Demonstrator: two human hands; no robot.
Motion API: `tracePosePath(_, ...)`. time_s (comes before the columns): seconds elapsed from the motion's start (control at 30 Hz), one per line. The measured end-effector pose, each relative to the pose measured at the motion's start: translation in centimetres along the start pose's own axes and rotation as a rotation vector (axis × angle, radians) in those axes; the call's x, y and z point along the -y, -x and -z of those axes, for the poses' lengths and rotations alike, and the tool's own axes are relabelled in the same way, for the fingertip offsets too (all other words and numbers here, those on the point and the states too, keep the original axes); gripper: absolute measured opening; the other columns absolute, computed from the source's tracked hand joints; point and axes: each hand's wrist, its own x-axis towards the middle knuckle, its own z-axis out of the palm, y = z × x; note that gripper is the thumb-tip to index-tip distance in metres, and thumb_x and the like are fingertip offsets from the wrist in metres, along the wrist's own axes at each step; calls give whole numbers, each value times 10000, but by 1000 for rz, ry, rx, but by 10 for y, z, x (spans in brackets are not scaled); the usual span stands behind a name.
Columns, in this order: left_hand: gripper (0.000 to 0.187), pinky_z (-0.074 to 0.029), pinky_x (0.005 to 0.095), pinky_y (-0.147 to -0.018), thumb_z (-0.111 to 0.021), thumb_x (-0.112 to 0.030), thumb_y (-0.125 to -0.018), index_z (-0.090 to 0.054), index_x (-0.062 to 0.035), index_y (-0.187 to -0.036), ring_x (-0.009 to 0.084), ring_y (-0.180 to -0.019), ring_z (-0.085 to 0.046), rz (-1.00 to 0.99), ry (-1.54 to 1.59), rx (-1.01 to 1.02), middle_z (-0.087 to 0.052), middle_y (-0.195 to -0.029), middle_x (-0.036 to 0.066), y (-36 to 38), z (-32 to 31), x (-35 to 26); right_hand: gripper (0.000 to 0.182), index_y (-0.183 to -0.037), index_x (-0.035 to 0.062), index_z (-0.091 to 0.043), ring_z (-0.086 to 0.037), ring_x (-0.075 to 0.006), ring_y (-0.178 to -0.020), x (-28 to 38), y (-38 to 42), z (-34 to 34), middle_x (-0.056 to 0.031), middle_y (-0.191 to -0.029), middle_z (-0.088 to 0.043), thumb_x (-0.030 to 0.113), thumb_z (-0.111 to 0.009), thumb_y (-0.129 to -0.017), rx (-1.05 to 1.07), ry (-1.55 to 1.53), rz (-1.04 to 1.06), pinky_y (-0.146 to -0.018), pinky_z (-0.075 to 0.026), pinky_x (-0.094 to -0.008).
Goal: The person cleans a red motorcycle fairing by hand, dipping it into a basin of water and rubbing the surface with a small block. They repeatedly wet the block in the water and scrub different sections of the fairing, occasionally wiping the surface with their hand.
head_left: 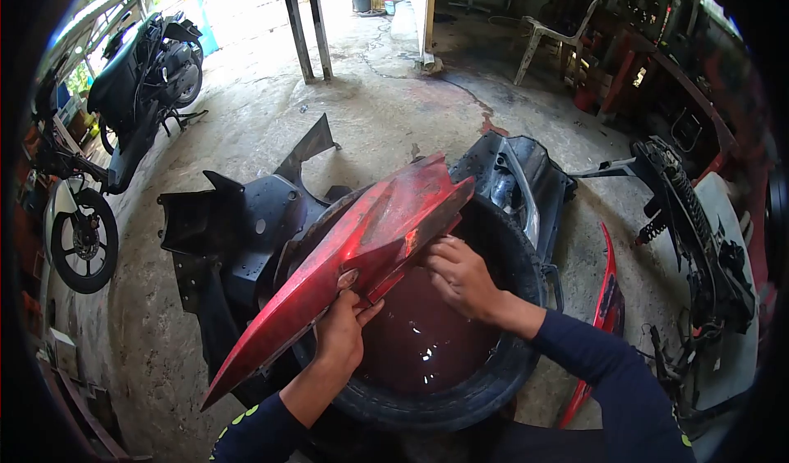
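A long red plastic panel, pointed at its lower left end, is held at a slant above a black tub of dark reddish liquid. My left hand grips the panel's lower edge near its middle, thumb on the face and fingers beneath. At the panel's right edge, near its upper end, is my right hand with its fingers curled against the red surface. Whatever may be between those fingertips is hidden.
Black plastic parts lie left of the tub, and another black part lies behind it. A second red panel and a motorcycle frame are at right. A motorcycle stands left; a chair stands behind.
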Motion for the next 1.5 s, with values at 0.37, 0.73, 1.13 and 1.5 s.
tracePosePath(0.37, 337, -600, 447, -883, -492, 23, -902, -591, -87, -1205, 225, -1009, -677, 42, 1, -7, -631, -1212, 68, -10, 7, 4, 122, -923, -8, -636, -615, -370, -975, -65, 11, 0, -192, -1013, -636, 67, -595, -836, -33, 43, -185, -896, -509, -466)
tracePosePath(0.73, 353, -605, 433, -857, -491, 22, -906, -575, -66, -1238, 232, -993, -686, 43, -8, -46, -625, -1236, 90, -13, 8, 0, 170, -986, -10, -665, -644, -374, -1023, -26, 16, -1, -187, -1082, -670, 103, -617, -870, -3, -23, -104, -918, -530, -443)
tracePosePath(1.13, 340, -613, 435, -867, -497, 11, -901, -581, -70, -1220, 232, -1001, -690, 40, -25, -22, -638, -1242, 93, -12, 10, 6, 126, -943, 7, -659, -632, -354, -940, -87, 14, 7, -165, -983, -655, 73, -563, -894, -73, 101, -197, -862, -511, -462)
tracePosePath(1.5, 328, -593, 473, -915, -498, 14, -890, -600, -96, -1181, 242, -1048, -673, 27, -14, -27, -628, -1248, 65, -14, 8, 5, 72, -855, 14, -640, -622, -336, -891, -36, 11, -5, -141, -919, -633, 72, -597, -852, -91, 125, -30, -819, -516, -458)
